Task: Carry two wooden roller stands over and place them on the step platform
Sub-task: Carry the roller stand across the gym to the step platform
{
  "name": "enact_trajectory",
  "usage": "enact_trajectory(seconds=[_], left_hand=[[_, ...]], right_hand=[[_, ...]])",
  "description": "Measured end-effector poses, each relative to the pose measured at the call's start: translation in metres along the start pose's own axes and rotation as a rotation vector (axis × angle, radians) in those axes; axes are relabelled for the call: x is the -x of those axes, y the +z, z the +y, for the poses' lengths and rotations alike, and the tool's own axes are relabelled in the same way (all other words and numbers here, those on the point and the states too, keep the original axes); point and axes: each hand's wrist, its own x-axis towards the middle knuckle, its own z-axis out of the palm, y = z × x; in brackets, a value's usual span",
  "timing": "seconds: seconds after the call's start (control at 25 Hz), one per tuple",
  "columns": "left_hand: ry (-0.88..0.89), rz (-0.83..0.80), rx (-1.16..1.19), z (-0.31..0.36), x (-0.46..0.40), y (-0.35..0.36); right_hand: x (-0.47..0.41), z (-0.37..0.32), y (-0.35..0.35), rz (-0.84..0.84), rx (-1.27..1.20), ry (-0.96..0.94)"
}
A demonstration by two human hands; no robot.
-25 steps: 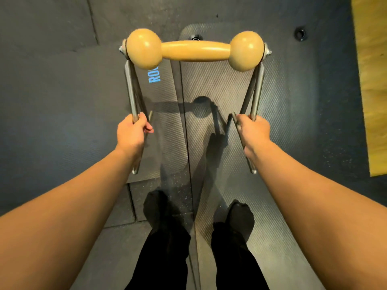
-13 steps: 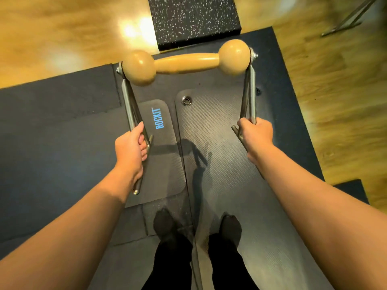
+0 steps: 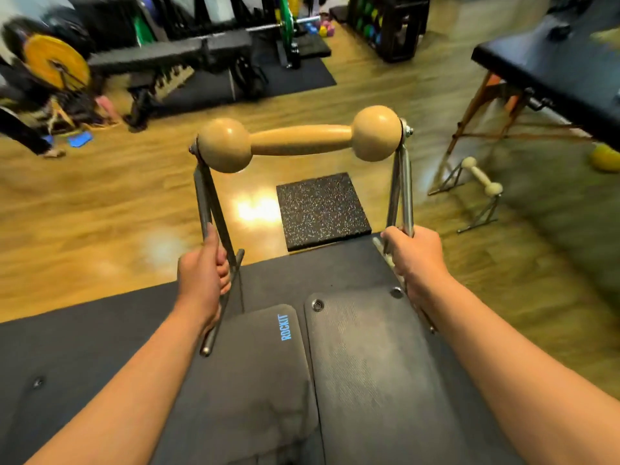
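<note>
I hold a wooden roller stand (image 3: 302, 140) in the air in front of me: a dumbbell-shaped wooden roller across the top of two metal leg frames. My left hand (image 3: 203, 275) grips the left metal leg and my right hand (image 3: 411, 255) grips the right one. A second roller stand (image 3: 481, 181), paler, stands on the wooden floor to the right, under a black table. A speckled black platform (image 3: 322, 209) lies flat on the floor straight ahead, beyond the dark mats.
Dark exercise mats (image 3: 362, 364), one marked ROCKIT, lie under me. A black padded table (image 3: 550, 65) on wooden legs stands at the right. A weight bench (image 3: 167, 55), a barbell rack and plates fill the back left. A yellow ball (image 3: 605, 157) sits at the far right.
My view has lifted from the mats at my feet to the room ahead. The speckled platform, the second stand and the gym gear came into sight. Both hands kept their grip on the stand.
</note>
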Motion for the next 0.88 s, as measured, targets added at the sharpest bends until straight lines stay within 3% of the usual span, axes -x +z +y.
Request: enact_trajectory(seconds=[0.36,0.88], left_hand=[[0.276,0.000,0.076,0.232,0.065,0.010],[0.622,-0.141,0.201,0.466,0.168,0.017]], right_hand=[[0.064,-0.237,-0.054,-0.052,-0.173,-0.295],[0.165,-0.479,-0.138,-0.041,-0.231,-0.618]])
